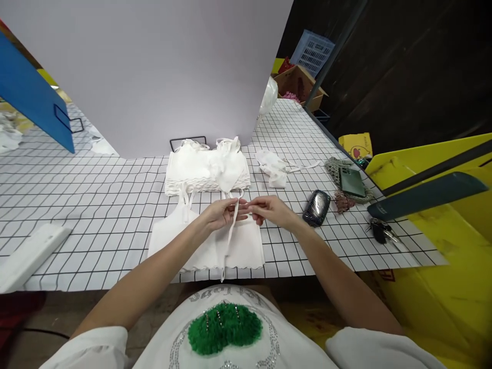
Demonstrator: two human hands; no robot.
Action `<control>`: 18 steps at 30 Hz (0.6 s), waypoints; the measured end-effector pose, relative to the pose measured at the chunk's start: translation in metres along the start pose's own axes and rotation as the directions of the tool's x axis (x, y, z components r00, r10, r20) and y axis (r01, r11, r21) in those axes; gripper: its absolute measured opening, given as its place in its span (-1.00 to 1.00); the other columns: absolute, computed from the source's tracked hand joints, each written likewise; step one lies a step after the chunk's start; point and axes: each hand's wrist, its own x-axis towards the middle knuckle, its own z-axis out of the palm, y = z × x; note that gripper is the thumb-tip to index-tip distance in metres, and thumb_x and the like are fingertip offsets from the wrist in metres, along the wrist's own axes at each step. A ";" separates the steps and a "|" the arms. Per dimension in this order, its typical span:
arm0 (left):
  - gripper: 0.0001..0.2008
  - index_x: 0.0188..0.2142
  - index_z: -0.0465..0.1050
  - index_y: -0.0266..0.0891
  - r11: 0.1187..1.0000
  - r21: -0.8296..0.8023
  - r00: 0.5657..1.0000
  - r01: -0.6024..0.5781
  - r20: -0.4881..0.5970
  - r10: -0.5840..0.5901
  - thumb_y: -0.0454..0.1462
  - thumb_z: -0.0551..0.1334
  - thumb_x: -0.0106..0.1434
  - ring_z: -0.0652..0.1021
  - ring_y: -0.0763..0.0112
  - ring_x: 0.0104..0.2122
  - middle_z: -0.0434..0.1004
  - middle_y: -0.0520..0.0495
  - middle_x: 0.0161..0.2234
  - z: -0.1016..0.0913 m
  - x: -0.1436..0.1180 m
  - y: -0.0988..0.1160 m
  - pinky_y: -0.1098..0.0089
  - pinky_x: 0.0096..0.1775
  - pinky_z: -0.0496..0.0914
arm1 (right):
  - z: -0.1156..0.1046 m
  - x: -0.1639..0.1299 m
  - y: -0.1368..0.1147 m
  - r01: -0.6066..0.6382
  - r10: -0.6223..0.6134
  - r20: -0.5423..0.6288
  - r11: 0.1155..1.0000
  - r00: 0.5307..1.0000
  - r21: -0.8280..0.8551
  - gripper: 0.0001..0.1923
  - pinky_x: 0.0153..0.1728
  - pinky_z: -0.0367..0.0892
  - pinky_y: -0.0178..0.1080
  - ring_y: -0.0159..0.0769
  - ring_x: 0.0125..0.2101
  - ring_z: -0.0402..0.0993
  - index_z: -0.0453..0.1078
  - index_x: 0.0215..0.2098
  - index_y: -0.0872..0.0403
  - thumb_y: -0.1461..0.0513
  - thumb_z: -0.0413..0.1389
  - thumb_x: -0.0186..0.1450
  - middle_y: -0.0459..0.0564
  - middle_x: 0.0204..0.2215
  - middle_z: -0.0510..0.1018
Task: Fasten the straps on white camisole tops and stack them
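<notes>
A white camisole top (207, 246) with thin straps lies flat on the checked table, close to its front edge. Over it, my left hand (222, 214) pinches a narrow white strap (230, 236), whose loose end hangs down past the hem. My right hand (271, 211) is beside it, thumb and fingers closed near the left fingertips; whatever is between them is too small to make out. Just behind, a stack of folded white tops (192, 166) has its straps bunched on the upper side.
A tall white board (161, 72) stands behind the stack. To the right are crumpled white fabric (272, 166), a black wrapped packet (316, 208), a phone (351, 182) and keys (384, 233). A long white box (34, 253) lies left. A yellow bin (453, 215) adjoins the right edge.
</notes>
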 end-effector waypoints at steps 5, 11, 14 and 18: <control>-0.85 -0.30 0.60 -0.44 0.998 0.041 0.997 -0.054 -0.046 0.056 -0.42 0.23 0.33 0.59 0.43 -0.45 0.61 -0.19 -0.41 -0.005 0.005 -0.004 0.46 -0.35 0.54 | 0.033 0.016 0.020 -0.162 0.149 0.073 0.962 0.986 0.221 -0.54 -0.66 0.41 -0.33 -0.49 -0.69 0.32 0.44 -0.46 0.15 -0.05 0.40 0.05 -0.21 -0.67 0.35; -0.86 -0.32 0.57 -0.43 0.998 0.014 0.989 -0.055 -0.136 0.057 -0.42 0.23 0.33 0.67 0.24 -0.25 0.66 -0.27 -0.30 -0.005 0.014 -0.002 0.28 -0.12 0.58 | 0.057 -0.007 0.013 -0.197 0.101 0.388 0.956 0.916 0.216 -0.61 -0.57 0.43 -0.39 -0.49 -0.56 0.42 0.57 -0.43 0.20 0.04 0.45 0.00 -0.07 -0.51 0.54; -0.83 -0.26 0.55 -0.41 0.999 -0.008 0.989 -0.047 -0.143 0.045 -0.39 0.18 0.38 0.68 0.20 -0.24 0.66 -0.30 -0.30 -0.006 0.015 0.000 0.22 -0.07 0.57 | 0.057 -0.021 0.003 -0.187 0.099 0.467 0.972 0.879 0.145 -0.61 -0.59 0.40 -0.40 -0.49 -0.58 0.40 0.60 -0.41 0.20 0.01 0.40 0.06 -0.06 -0.53 0.55; -0.75 -0.25 0.53 -0.38 0.995 0.066 0.997 0.074 -0.006 -0.073 -0.24 0.15 0.43 0.66 0.27 -0.35 0.65 -0.28 -0.34 -0.013 0.001 -0.001 0.27 -0.17 0.58 | 0.044 -0.015 -0.005 -0.126 0.057 0.298 0.968 0.953 0.218 -0.59 -0.56 0.46 -0.34 -0.47 -0.62 0.41 0.59 -0.40 0.20 -0.01 0.39 0.08 -0.12 -0.62 0.47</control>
